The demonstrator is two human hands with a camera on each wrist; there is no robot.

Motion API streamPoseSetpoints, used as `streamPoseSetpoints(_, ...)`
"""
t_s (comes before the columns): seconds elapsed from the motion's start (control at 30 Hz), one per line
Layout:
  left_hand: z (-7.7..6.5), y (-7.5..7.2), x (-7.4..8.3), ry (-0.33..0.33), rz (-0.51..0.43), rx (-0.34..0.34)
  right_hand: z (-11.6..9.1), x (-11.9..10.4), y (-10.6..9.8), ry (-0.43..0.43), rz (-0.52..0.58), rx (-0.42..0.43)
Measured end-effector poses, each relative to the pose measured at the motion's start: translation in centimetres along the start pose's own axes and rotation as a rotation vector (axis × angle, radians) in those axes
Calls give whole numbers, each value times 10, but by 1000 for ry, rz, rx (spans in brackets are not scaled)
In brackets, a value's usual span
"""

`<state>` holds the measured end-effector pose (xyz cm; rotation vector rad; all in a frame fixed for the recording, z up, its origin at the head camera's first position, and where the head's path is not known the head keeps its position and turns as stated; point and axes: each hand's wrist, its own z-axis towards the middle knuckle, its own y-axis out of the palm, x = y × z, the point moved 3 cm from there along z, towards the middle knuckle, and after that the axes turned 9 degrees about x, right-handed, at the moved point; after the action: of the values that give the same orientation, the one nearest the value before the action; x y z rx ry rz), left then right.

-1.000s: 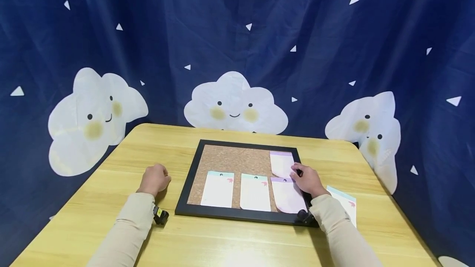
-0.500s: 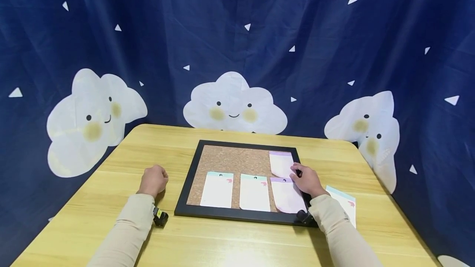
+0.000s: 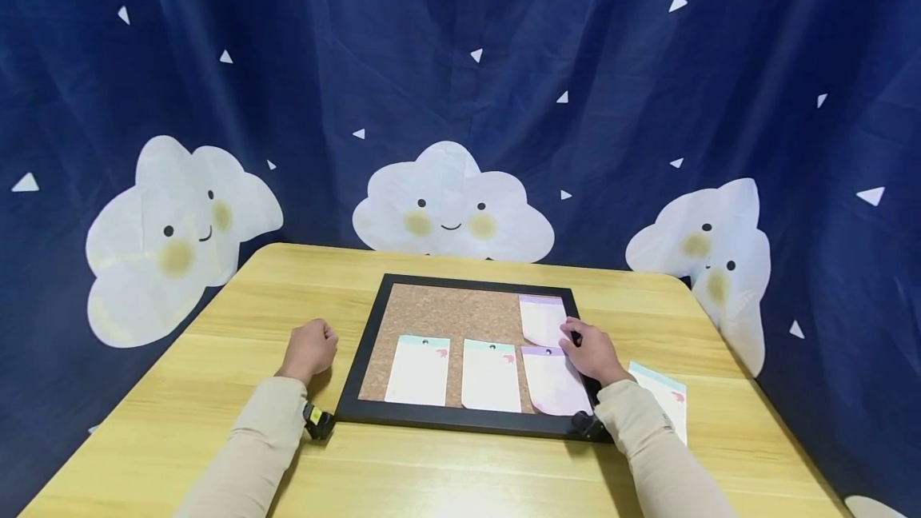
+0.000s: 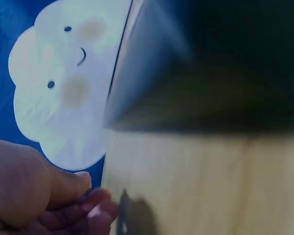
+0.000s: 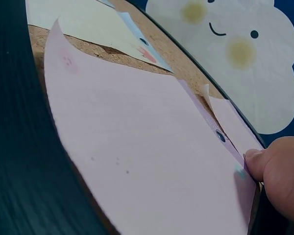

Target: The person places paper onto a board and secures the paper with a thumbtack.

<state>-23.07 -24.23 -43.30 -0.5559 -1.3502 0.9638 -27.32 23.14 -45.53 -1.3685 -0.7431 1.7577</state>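
My right hand point(image 3: 593, 352) is at the right side of a framed cork board point(image 3: 439, 306), its thumb and finger pinching the lower right corner of the upper purple-topped note point(image 3: 543, 321). In the right wrist view the thumb point(image 5: 272, 169) lies right at that paper's edge. Just below, a second purple-topped note point(image 3: 556, 386) is pinned with a dark round tack, its lower edge curling. Left of the board, my left hand point(image 3: 309, 348) hovers with curled fingers. A thin dark piece point(image 4: 122, 213), like a tack head edge-on, shows at its fingertips in the left wrist view.
Two teal-topped notes point(image 3: 417, 372) are pinned along the board's lower half. Another loose teal-topped note point(image 3: 665, 400) lies on the wooden table point(image 3: 403, 474) by my right sleeve. A dark blue curtain point(image 3: 324, 62) with clouds hangs behind.
My left hand has shifted a little to the right, closer to the board's frame. The right hand stays at the upper purple-topped note, and the notes keep their places.
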Motion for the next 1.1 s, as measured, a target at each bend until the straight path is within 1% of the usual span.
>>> streamPoseSetpoints(0.17,3,4,17,3,-53,-6,-1,-2,-1,5,6,4)
streamPoseSetpoints(0.4,6,16,44,-18,-88,-7,0,-1,1,18,2,-5)
streamPoseSetpoints(0.53,10,23,56,-30,-118,-10,0,-1,3,29,-7,-14)
streamPoseSetpoints(0.67,13,30,67,-18,-157,-19,1,-1,4,35,-13,-12)
streamPoseSetpoints(0.77,15,35,76,-6,-184,-39,2,-1,3,35,-10,-8)
streamPoseSetpoints(0.9,16,40,88,-31,-221,-62,0,-1,2,29,8,-2)
streamPoseSetpoints(1.1,16,48,104,-50,-237,-64,-2,-3,1,21,23,0)
